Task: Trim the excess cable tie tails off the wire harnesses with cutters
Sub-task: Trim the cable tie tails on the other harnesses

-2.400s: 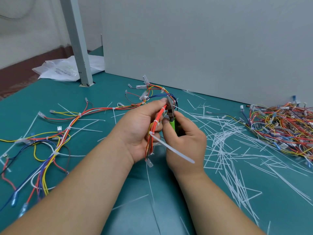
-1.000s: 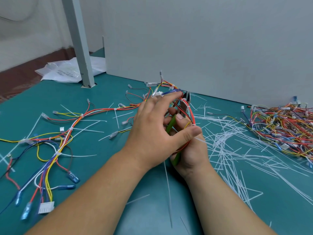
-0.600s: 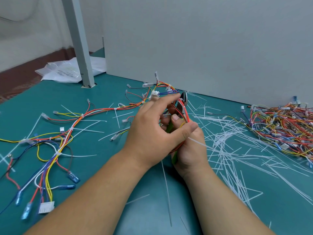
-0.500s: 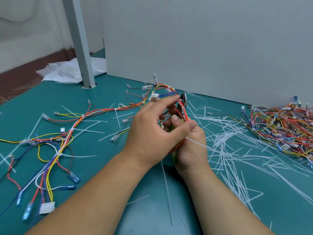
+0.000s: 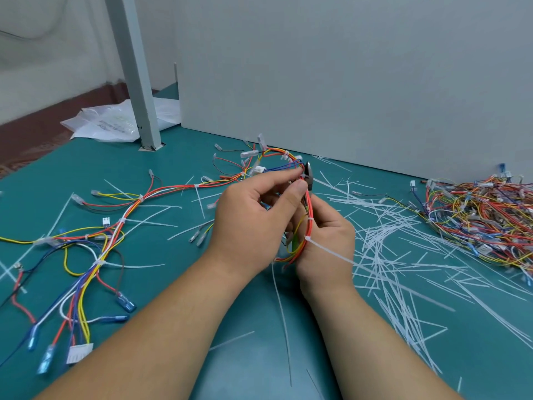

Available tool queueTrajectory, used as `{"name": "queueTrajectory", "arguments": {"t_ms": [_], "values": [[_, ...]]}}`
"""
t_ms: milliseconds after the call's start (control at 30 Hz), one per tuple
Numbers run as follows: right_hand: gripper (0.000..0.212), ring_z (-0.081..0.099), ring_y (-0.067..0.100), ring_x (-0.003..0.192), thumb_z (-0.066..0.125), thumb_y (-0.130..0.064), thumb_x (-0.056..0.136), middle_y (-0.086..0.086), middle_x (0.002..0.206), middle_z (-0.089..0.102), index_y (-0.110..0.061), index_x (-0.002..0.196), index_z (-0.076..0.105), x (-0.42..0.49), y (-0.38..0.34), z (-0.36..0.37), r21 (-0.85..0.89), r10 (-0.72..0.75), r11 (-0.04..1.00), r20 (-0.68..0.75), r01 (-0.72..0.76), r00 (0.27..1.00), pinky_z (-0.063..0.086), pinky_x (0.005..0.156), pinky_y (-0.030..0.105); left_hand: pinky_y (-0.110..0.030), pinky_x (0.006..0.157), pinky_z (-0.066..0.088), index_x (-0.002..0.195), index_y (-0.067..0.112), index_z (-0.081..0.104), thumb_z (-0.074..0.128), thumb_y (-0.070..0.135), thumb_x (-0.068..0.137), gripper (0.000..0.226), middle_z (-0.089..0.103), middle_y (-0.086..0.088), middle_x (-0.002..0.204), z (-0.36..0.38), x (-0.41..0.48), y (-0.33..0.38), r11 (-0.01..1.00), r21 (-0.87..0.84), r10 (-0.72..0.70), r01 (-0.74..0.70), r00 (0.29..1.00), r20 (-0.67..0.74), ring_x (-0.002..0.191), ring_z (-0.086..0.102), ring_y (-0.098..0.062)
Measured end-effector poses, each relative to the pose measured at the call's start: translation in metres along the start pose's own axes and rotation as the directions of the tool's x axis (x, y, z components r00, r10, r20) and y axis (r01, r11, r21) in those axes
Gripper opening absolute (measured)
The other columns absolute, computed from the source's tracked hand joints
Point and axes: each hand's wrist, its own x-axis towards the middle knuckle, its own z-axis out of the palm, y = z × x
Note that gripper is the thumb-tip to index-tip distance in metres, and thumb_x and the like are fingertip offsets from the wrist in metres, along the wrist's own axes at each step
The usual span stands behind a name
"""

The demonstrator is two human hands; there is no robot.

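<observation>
In the head view, our left hand pinches the wire harness between thumb and fingers, up over the middle of the table. Our right hand is curled round the cutters, and their tip pokes up by the left thumb. One long cable tie tail sticks out to the right. We think the blades should go right next to the tie's little lock, with the wires kept out, before we squeeze. The green table holds many cut tails and a harness pile by its right edge. A grey board stands along the far edge
</observation>
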Motion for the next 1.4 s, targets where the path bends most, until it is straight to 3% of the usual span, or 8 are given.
{"name": "queueTrajectory", "arguments": {"t_ms": [167, 300, 400, 533, 700, 900, 1033, 1400], "values": [[0.022, 0.073, 0.041, 0.107, 0.077, -0.017, 0.088, 0.015, 0.107, 0.079, -0.016, 0.110, 0.082, -0.0014, -0.0019, -0.0016, -0.005, -0.043, 0.999, 0.013, 0.044, 0.999, 0.058, 0.096, 0.058, -0.033, 0.070, 0.056, 0.104, 0.032, 0.075, 0.079, 0.040, 0.077, 0.029, 0.076, 0.002, 0.091, 0.0006, -0.0005, 0.0000, 0.997, -0.073, -0.025, 0.030, 0.998, 0.059, 0.077, 0.065, -0.026], [0.024, 0.076, 0.024, 0.097, 0.075, -0.008, 0.088, 0.009, 0.104, 0.080, -0.024, 0.104, 0.083, -0.0044, -0.0046, -0.0006, 0.004, -0.080, 0.997, 0.032, 0.080, 0.996, 0.060, 0.086, 0.039, -0.025, 0.064, 0.050, 0.108, 0.029, 0.075, 0.080, 0.032, 0.077, 0.032, 0.074, -0.003, 0.092, 0.0023, -0.0001, -0.0017, 0.997, -0.069, -0.037, 0.041, 0.997, 0.065, 0.068, 0.054, -0.013], [0.021, 0.076, 0.022, 0.094, 0.076, -0.022, 0.085, 0.005, 0.101, 0.081, -0.026, 0.104, 0.084, -0.0056, -0.0051, 0.0001, -0.015, -0.080, 0.997, 0.018, 0.080, 0.997, 0.060, 0.083, 0.035, -0.028, 0.065, 0.050, 0.108, 0.032, 0.075, 0.080, 0.033, 0.077, 0.031, 0.073, -0.004, 0.092, 0.0020, 0.0001, -0.0024, 0.996, -0.073, -0.046, 0.051, 0.997, 0.069, 0.067, 0.052, -0.013], [0.023, 0.075, 0.033, 0.107, 0.076, -0.014, 0.090, 0.007, 0.108, 0.080, -0.023, 0.109, 0.082, -0.0058, -0.0037, -0.0005, -0.016, -0.067, 0.998, 0.017, 0.067, 0.998, 0.060, 0.093, 0.047, -0.033, 0.065, 0.051, 0.108, 0.034, 0.074, 0.080, 0.033, 0.078, 0.031, 0.074, -0.003, 0.094, 0.0022, 0.0004, -0.0029, 0.996, -0.069, -0.053, 0.058, 0.996, 0.071, 0.067, 0.051, -0.016], [0.017, 0.076, 0.017, 0.088, 0.077, -0.022, 0.089, 0.003, 0.097, 0.081, -0.026, 0.104, 0.084, -0.0066, -0.0063, 0.0031, -0.016, -0.098, 0.995, -0.011, 0.098, 0.995, 0.059, 0.078, 0.027, -0.034, 0.064, 0.051, 0.109, 0.030, 0.076, 0.080, 0.033, 0.078, 0.031, 0.073, -0.003, 0.093, 0.0019, 0.0001, -0.0043, 0.997, -0.055, -0.051, 0.054, 0.997, 0.064, 0.067, 0.052, -0.015], [0.017, 0.076, 0.019, 0.088, 0.077, -0.026, 0.088, 0.004, 0.096, 0.081, -0.028, 0.103, 0.084, -0.0077, -0.0076, 0.0032, -0.030, -0.083, 0.996, -0.018, 0.082, 0.996, 0.062, 0.078, 0.035, -0.034, 0.065, 0.052, 0.107, 0.035, 0.075, 0.080, 0.033, 0.078, 0.029, 0.074, -0.002, 0.093, 0.0019, 0.0009, -0.0056, 0.998, -0.044, -0.045, 0.048, 0.997, 0.066, 0.067, 0.052, -0.016], [0.018, 0.075, 0.013, 0.083, 0.074, -0.010, 0.094, 0.003, 0.096, 0.081, -0.021, 0.105, 0.083, -0.0089, -0.0073, 0.0037, -0.032, -0.099, 0.995, -0.020, 0.098, 0.995, 0.059, 0.073, 0.025, -0.040, 0.067, 0.054, 0.107, 0.036, 0.075, 0.079, 0.032, 0.079, 0.028, 0.074, -0.001, 0.094, 0.0021, 0.0006, -0.0065, 0.998, -0.036, -0.043, 0.045, 0.997, 0.066, 0.066, 0.053, -0.016], [0.018, 0.074, 0.022, 0.088, 0.075, -0.020, 0.089, 0.005, 0.097, 0.081, -0.026, 0.104, 0.083, -0.0072, -0.0036, 0.0002, -0.077, -0.083, 0.994, -0.034, 0.080, 0.996, 0.063, 0.079, 0.040, -0.050, 0.073, 0.056, 0.109, 0.037, 0.074, 0.077, 0.037, 0.079, 0.031, 0.074, 0.000, 0.096, 0.0014, 0.0009, -0.0071, 0.999, -0.016, -0.038, 0.040, 0.996, 0.077, 0.073, 0.058, -0.035]]}}
